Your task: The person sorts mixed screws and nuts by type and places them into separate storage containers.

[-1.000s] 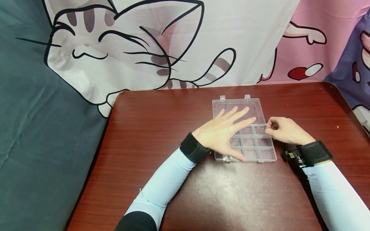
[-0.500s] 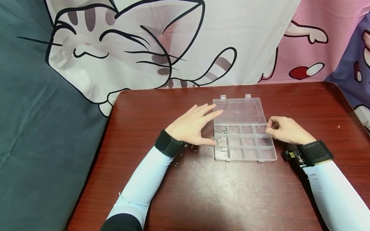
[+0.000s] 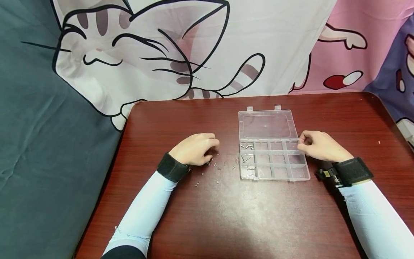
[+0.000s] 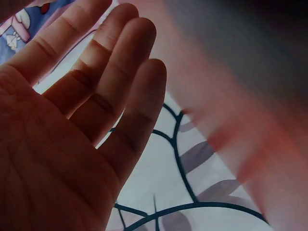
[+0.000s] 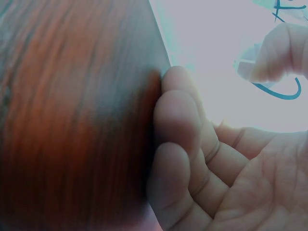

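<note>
A clear plastic compartment box (image 3: 279,172) lies on the table with its lid (image 3: 266,124) laid back, away from me. Small metal pieces (image 3: 248,146), apparently screws, sit in its left compartments. My right hand (image 3: 323,145) is at the box's right side, thumb and index finger pinching its edge; in the right wrist view its other fingers (image 5: 177,118) are bent beside the tabletop. Left of the box, my left hand (image 3: 194,148) is just above scattered tiny metal pieces (image 3: 219,169). Its fingers (image 4: 137,103) are loosely bent, with nothing visible between them.
More tiny pieces lie nearer to me, among them a small ring (image 3: 218,182) and a small screw-like piece (image 3: 197,185). The brown wooden table (image 3: 258,219) ends at a printed cloth (image 3: 207,46) behind and a green cloth (image 3: 64,162) at the left.
My left hand has moved left, from over the box to the scattered pieces, and its spread fingers have bent. The box's left compartments have come into view. My right hand has stayed put.
</note>
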`<state>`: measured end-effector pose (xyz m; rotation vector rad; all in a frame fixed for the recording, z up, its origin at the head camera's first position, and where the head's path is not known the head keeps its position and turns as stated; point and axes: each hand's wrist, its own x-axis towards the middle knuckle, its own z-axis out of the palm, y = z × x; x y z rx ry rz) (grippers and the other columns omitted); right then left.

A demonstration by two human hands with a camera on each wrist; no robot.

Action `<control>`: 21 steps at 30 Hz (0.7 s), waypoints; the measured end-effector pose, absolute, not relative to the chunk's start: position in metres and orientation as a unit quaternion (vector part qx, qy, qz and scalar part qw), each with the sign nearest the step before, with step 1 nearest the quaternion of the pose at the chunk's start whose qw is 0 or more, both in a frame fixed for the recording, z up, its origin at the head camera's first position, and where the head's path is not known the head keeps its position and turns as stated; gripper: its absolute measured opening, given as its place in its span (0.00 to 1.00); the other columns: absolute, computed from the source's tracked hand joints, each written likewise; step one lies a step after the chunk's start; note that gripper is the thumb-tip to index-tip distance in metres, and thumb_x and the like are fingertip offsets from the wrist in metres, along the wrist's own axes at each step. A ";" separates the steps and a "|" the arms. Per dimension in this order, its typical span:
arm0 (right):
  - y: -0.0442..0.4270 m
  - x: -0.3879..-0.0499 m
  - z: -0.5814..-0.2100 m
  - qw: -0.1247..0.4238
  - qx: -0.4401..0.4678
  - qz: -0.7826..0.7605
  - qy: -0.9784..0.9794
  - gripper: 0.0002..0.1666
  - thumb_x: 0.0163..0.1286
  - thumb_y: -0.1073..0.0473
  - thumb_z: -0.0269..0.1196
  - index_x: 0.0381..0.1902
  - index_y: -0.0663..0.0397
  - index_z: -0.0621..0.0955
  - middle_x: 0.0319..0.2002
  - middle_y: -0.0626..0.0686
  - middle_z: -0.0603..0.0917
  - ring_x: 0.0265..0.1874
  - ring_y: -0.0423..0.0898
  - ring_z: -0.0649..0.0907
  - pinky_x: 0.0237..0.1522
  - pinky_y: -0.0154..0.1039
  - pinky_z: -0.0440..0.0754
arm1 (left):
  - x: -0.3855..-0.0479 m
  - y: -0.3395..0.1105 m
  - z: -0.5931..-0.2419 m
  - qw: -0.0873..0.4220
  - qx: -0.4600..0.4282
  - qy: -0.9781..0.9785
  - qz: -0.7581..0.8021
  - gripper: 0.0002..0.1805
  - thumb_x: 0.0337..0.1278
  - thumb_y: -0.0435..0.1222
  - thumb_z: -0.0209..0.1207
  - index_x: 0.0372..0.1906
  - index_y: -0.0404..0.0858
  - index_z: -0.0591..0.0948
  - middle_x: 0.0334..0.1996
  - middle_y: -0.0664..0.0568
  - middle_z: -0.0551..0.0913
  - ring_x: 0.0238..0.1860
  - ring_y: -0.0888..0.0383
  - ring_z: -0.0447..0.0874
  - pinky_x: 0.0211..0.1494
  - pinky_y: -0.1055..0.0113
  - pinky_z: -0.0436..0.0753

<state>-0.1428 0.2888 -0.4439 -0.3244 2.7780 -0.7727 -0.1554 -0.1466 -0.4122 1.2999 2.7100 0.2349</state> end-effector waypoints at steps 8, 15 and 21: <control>0.288 -0.143 -0.444 0.121 -0.111 -0.265 0.950 0.03 0.64 0.58 0.62 0.33 0.50 0.79 0.23 0.47 0.81 0.24 0.41 0.78 0.28 0.35 0.70 | -0.147 -0.157 -0.425 0.086 0.433 0.894 0.079 0.09 0.46 0.28 0.65 0.29 0.44 0.79 0.27 0.59 0.71 0.28 0.63 0.70 0.35 0.68 0.72; 0.288 -0.142 -0.443 0.119 -0.112 -0.264 0.951 0.03 0.64 0.58 0.62 0.33 0.50 0.79 0.23 0.47 0.80 0.24 0.41 0.77 0.29 0.35 0.70 | -0.140 -0.159 -0.428 0.107 0.426 0.894 0.082 0.09 0.45 0.28 0.65 0.29 0.45 0.81 0.26 0.60 0.71 0.28 0.63 0.71 0.35 0.68 0.73; 0.288 -0.142 -0.443 0.119 -0.110 -0.262 0.951 0.03 0.64 0.58 0.62 0.33 0.50 0.79 0.24 0.47 0.80 0.25 0.41 0.77 0.29 0.36 0.70 | -0.138 -0.158 -0.429 0.101 0.427 0.895 0.084 0.09 0.45 0.28 0.64 0.27 0.45 0.80 0.25 0.61 0.70 0.27 0.64 0.70 0.33 0.68 0.71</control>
